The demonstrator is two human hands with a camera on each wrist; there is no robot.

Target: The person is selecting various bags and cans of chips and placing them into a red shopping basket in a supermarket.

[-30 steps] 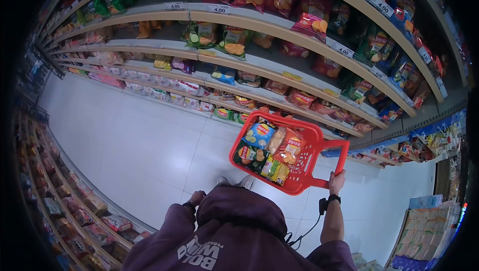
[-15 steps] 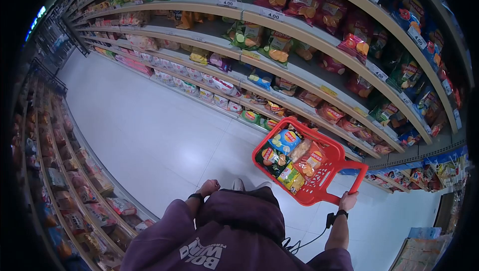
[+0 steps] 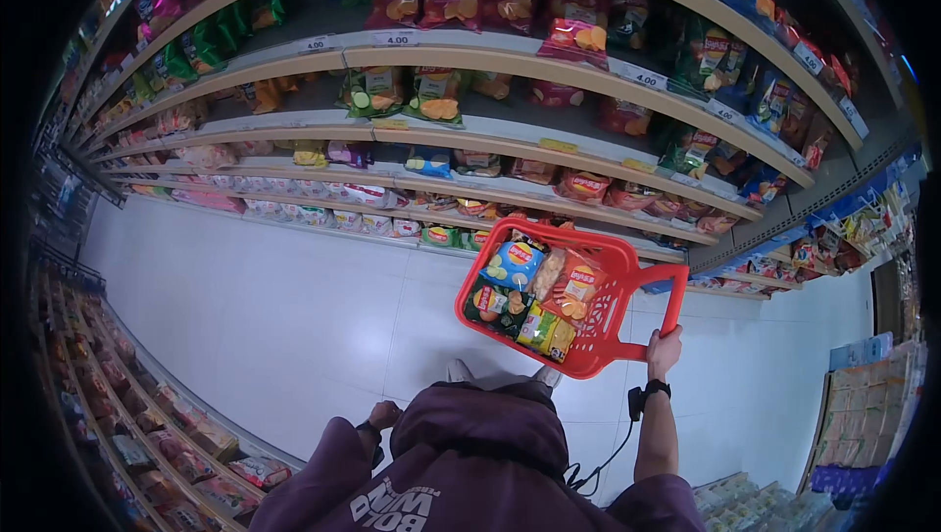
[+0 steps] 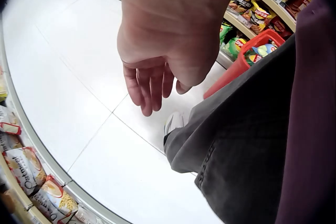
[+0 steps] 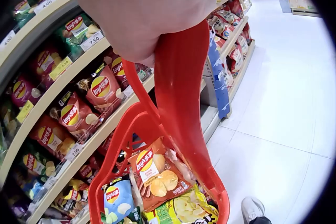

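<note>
Red plastic shopping basket point(image 3: 619, 287): front-right of the person, beside snack shelves point(image 3: 549, 130). Right hand point(image 3: 665, 351) grasps far end of its long handle point(image 3: 674, 304), fingers wrapped; basket body beyond the fingers, below them in right wrist view. Left hand point(image 4: 163, 58) well apart, fingers hanging loose, released. Basket has perforated wall, rounded corners; inside: blue Lay's bag point(image 3: 515, 263), orange-red Lay's bag point(image 5: 149, 169), yellow snack bag point(image 5: 184, 208), dark green Lay's bag point(image 3: 495, 305).

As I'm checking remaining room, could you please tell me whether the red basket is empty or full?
Partly full: the basket holds several snack bags, with uncovered space toward the handle.
</note>
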